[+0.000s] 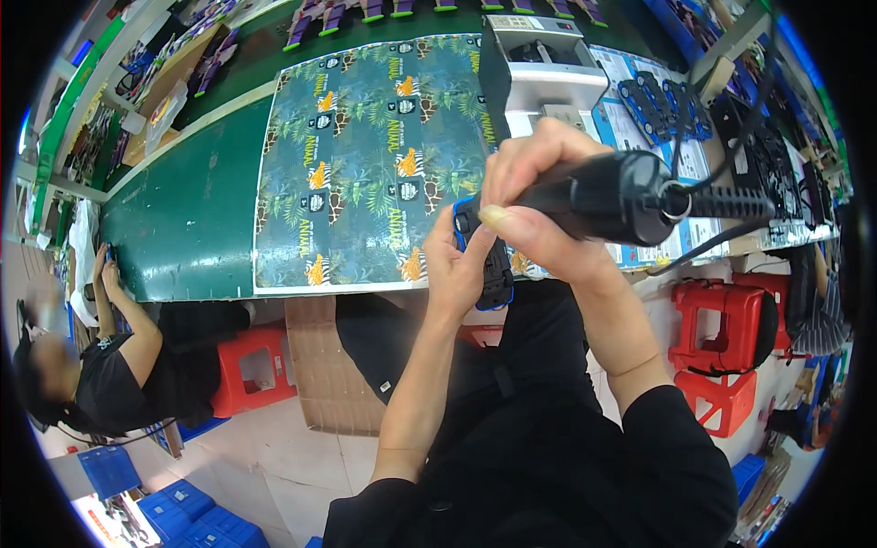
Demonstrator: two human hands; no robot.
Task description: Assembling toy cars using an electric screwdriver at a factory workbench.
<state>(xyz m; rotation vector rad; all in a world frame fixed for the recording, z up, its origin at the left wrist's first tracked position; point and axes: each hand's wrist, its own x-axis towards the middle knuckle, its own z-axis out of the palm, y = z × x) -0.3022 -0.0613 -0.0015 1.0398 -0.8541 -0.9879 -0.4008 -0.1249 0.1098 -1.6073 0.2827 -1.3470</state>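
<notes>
In my left hand [449, 276] is a small blue toy car [496, 277], turned so its black underside faces up. The fingers and thumb grip it along its side, at the table's near edge. My right hand [562, 228] is closed around a black electric screwdriver [617, 196], with a coiled cord running off to the right. The screwdriver's front end points at the car's upper part. My right fingers hide the tip, so whether it touches a screw cannot be seen.
A grey screw feeder [545, 89] stands behind my hands. Several blue car parts [647, 110] lie to its right, near black parts [775, 164]. A printed animal-pattern sheet [365, 173] covers the green table [192, 215]. Another person [114, 374] works at left; red stools [722, 329] stand at right.
</notes>
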